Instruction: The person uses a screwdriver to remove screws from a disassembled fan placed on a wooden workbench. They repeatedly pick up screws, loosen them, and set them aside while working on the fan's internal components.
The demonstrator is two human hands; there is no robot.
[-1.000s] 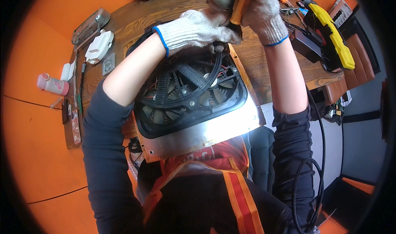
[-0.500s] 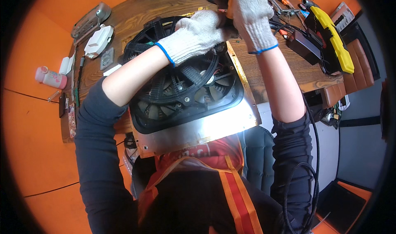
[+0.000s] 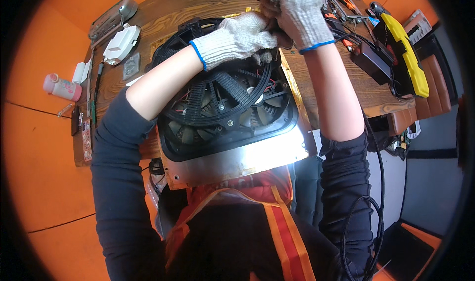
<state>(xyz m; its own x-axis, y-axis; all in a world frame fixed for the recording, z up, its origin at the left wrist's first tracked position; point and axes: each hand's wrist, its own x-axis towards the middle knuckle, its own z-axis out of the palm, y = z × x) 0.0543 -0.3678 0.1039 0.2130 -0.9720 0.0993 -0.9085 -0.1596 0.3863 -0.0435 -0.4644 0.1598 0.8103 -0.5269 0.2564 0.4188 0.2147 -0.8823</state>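
A black plastic cooling fan unit [image 3: 230,124] with a round ribbed ring and several blades is set in a silver metal panel [image 3: 213,169] with brownish edges. My left hand [image 3: 237,39], in a white knit glove with a blue cuff, lies over the far right part of the ring, fingers curled down. What those fingers grip is hidden. Just beyond, at the far edge of the picture, my right hand [image 3: 303,16], gloved alike, is closed with dark-smudged fingers bent inward. Whatever it holds is hidden behind the glove. Both hands nearly meet above the panel's far right corner.
The panel rests on a wooden table [image 3: 341,85], overhanging its near edge. At right stand a yellow-and-black case [image 3: 406,58], a dark box [image 3: 371,62] and cables. A white plastic device [image 3: 121,44] and a pink bottle [image 3: 62,88] are at left.
My right hand has turned slightly, its fingers now showing curled; the orange piece seen beside it before is out of sight. Darkened left fingertips now show. The fan and panel appear slightly farther right.
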